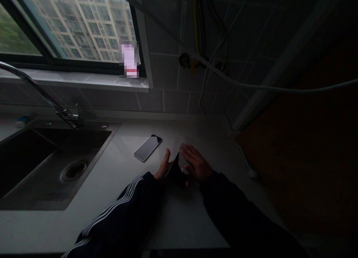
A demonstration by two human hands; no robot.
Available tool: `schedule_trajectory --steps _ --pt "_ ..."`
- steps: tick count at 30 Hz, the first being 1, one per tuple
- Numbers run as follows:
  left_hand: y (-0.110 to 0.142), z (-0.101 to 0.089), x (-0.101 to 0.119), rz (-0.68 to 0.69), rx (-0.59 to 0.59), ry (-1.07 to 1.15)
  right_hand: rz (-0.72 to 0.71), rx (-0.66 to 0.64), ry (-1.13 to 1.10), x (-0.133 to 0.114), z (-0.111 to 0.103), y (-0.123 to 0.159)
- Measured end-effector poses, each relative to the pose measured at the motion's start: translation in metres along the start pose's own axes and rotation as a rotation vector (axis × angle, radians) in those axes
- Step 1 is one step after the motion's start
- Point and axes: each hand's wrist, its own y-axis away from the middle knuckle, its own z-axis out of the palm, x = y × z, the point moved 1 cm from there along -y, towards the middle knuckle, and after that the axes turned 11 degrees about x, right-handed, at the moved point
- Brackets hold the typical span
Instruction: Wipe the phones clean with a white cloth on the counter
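Observation:
My left hand (162, 169) is closed on a dark flat object (176, 175), thumb raised at its left side. The object stands tilted over the counter; its exact kind is too dark to make out. On its right side, my right hand (198, 164) lies with fingers stretched out along its upper edge. A pale patch (182, 161) shows between these fingers and the dark object; I cannot tell whether it is a separate thing. Just beyond my left hand, a smartphone (148, 148) rests face up on the white counter (112, 198).
A steel sink (36, 190) with a chrome tap (47, 95) is at the left. Behind it is a window with a blurred-out item (130, 60) on the sill. A white cable (293, 90) hangs across the right, and cables run down the tiled wall.

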Motion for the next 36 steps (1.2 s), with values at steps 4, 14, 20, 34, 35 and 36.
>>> schedule_trajectory --steps 4,14,20,34,35,36 --pt "-0.007 -0.003 0.001 -0.074 -0.007 0.066 -0.040 -0.041 -0.008 -0.011 0.005 0.004" --pt "0.001 0.002 0.006 -0.062 0.096 0.033 -0.166 0.019 -0.088 -0.043 0.015 0.010" --pt "0.004 0.003 0.002 0.010 0.185 -0.061 -0.002 -0.013 0.017 -0.038 0.012 0.008" --pt "0.001 0.006 0.003 0.292 0.031 0.061 -0.077 0.230 0.051 -0.058 0.019 0.011" --pt "0.000 0.005 0.002 0.341 0.025 0.045 -0.074 0.261 0.038 -0.056 0.019 0.010" --pt "-0.001 0.003 0.001 0.376 0.025 0.016 -0.057 0.284 0.021 -0.053 0.018 0.010"
